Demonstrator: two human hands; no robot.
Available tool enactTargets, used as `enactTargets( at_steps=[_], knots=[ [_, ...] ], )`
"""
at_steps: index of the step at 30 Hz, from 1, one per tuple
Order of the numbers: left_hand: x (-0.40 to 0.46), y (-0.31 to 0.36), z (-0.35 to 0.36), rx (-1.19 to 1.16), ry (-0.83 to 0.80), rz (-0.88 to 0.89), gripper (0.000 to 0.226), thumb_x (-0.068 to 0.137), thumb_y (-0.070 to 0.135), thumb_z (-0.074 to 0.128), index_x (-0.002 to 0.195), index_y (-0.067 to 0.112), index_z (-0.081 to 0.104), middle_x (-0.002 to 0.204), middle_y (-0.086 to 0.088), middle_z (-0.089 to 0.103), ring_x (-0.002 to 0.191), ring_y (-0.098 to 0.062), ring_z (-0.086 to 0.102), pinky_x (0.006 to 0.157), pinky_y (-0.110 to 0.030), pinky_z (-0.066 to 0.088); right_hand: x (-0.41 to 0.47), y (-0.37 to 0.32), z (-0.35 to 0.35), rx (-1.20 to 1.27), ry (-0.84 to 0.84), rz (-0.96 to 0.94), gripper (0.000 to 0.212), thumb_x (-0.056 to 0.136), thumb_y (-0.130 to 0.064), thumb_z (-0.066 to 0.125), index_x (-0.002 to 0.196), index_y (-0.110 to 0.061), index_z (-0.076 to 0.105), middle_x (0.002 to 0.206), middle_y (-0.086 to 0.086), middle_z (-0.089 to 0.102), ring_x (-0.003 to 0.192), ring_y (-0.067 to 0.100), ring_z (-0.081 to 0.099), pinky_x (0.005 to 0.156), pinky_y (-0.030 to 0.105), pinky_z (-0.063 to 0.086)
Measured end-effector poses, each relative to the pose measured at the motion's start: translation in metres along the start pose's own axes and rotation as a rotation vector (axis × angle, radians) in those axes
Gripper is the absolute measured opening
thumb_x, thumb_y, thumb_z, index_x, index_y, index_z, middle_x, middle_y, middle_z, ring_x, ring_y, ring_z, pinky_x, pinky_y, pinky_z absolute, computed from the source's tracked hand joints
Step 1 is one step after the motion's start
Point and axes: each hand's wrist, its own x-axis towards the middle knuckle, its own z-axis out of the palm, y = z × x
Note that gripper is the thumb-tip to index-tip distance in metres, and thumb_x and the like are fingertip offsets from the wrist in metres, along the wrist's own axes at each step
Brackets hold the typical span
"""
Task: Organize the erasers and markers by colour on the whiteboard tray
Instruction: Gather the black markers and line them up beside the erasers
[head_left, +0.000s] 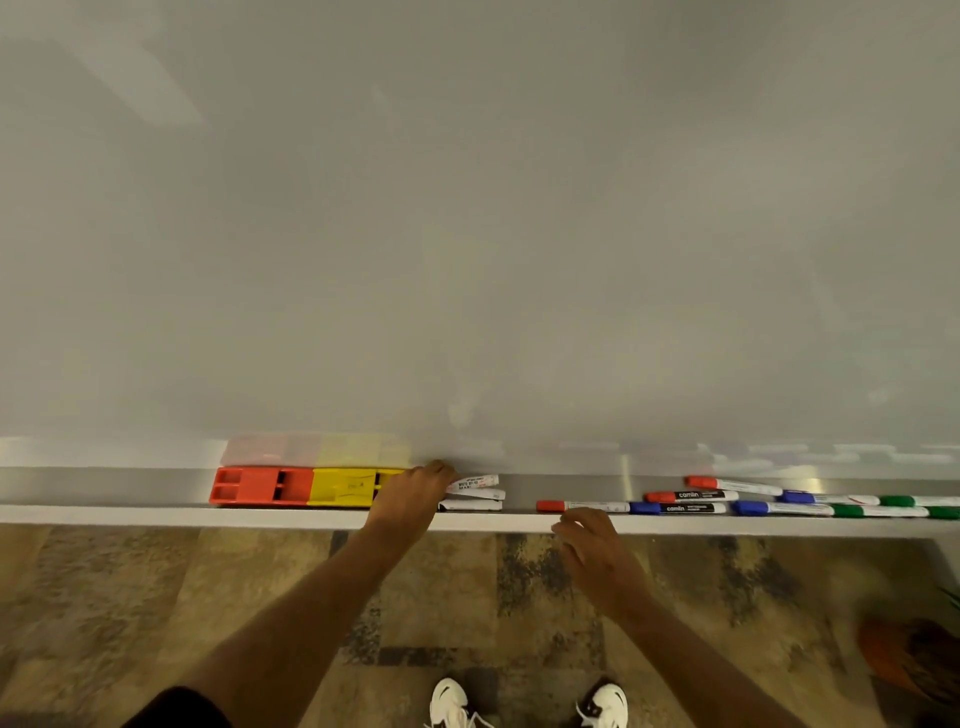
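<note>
The left hand (410, 493) clasped light, stiff, roll-prone markers (475, 493) mid-barrel; the right hand (592, 551) hovered half-open, empty.

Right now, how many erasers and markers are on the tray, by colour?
Red eraser: 1
Yellow eraser: 1
Red-capped markers: 3
Blue-capped markers: 3
Green-capped markers: 3
Markers with hidden caps, under the left hand: 3
Total: 14

"camlin" on black label of red-capped marker (691, 495), same on blue-capped marker (678, 508)
</note>
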Motion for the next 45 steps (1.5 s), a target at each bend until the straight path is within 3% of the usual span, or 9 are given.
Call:
enactTargets(
  at_steps=[10,15,18,21,25,31,38,45],
  knots=[
    [0.0,0.004,0.006,0.008,-0.056,-0.016,0.037,0.088,0.007,0.054,0.12,0.025,0.056,0.117,0.0,0.061,0.092,-0.026,0.066,0.069,-0.038,0.053,-0.009,0.013,-0.015,0.014,0.014,0.013,0.019,0.091,-0.01,0.057,0.108,-0.014,0.066,0.118,0.005,0.061,0.112,0.02,0.052,0.091,0.023,0.041],
    [-0.011,0.02,-0.005,-0.13,-0.035,0.035,0.025,0.093,0.026,0.045,0.115,0.019,0.056,0.114,-0.003,0.052,0.083,-0.025,0.064,0.063,-0.038,0.054,0.012,-0.01,-0.023,0.129,0.065,0.048,0.033,0.094,-0.02,0.054,0.127,-0.016,0.055,0.129,0.003,0.056,0.119,0.019,0.049,0.099,0.025,0.035],
    [-0.025,0.029,-0.01,-0.181,-0.007,0.086,0.035,0.089,0.032,0.041,0.117,0.018,0.056,0.111,-0.002,0.05,0.08,-0.023,0.063,0.061,-0.035,0.048,0.034,-0.037,-0.024,0.195,0.049,-0.059,0.039,0.094,-0.026,0.054,0.132,-0.016,0.052,0.132,0.002,0.054,0.121,0.016,0.047,0.1,0.022,0.034],
    [-0.035,0.028,-0.015,-0.198,0.008,0.104,0.043,0.089,0.03,0.035,0.127,0.016,0.05,0.115,-0.004,0.047,0.083,-0.022,0.06,0.065,-0.036,0.049,0.052,-0.063,-0.021,0.213,0.024,-0.191,0.031,0.093,-0.023,0.055,0.122,-0.014,0.059,0.119,0.003,0.062,0.11,0.016,0.052,0.094,0.021,0.036],
    [-0.043,0.015,-0.021,-0.228,0.065,0.103,0.037,0.091,0.02,0.042,0.127,0.016,0.048,0.117,-0.006,0.048,0.089,-0.025,0.059,0.069,-0.038,0.049,0.065,-0.079,-0.012,0.163,0.044,-0.279,0.019,0.095,-0.016,0.053,0.11,-0.011,0.064,0.106,0.004,0.065,0.098,0.017,0.054,0.088,0.019,0.036],
    [-0.06,-0.02,-0.024,-0.246,0.279,-0.078,0.033,0.094,0.023,0.046,0.126,0.017,0.051,0.112,-0.002,0.059,0.097,-0.022,0.056,0.081,-0.04,0.05,0.08,-0.072,0.0,0.163,0.066,-0.049,0.021,0.094,-0.01,0.054,0.11,-0.001,0.065,0.107,0.014,0.065,0.104,0.027,0.055,0.092,0.034,0.042],
    [-0.094,-0.048,-0.016,-0.227,0.263,-0.068,0.03,0.092,0.023,0.039,0.108,0.018,0.063,0.095,-0.001,0.063,0.085,-0.022,0.058,0.073,-0.038,0.049,0.086,-0.084,0.027,0.141,0.052,0.064,0.01,0.084,0.006,0.06,0.09,0.003,0.068,0.09,0.021,0.067,0.086,0.038,0.058,0.078,0.046,0.05],
    [-0.107,-0.058,-0.014,-0.267,0.329,-0.035,0.023,0.089,0.021,0.04,0.092,0.02,0.063,0.081,0.003,0.064,0.072,-0.017,0.056,0.067,-0.034,0.046,0.083,-0.091,0.04,0.136,0.086,0.152,0.016,0.09,-0.002,0.054,0.103,-0.003,0.064,0.102,0.013,0.061,0.094,0.027,0.051,0.08,0.037,0.045]
  ],
)
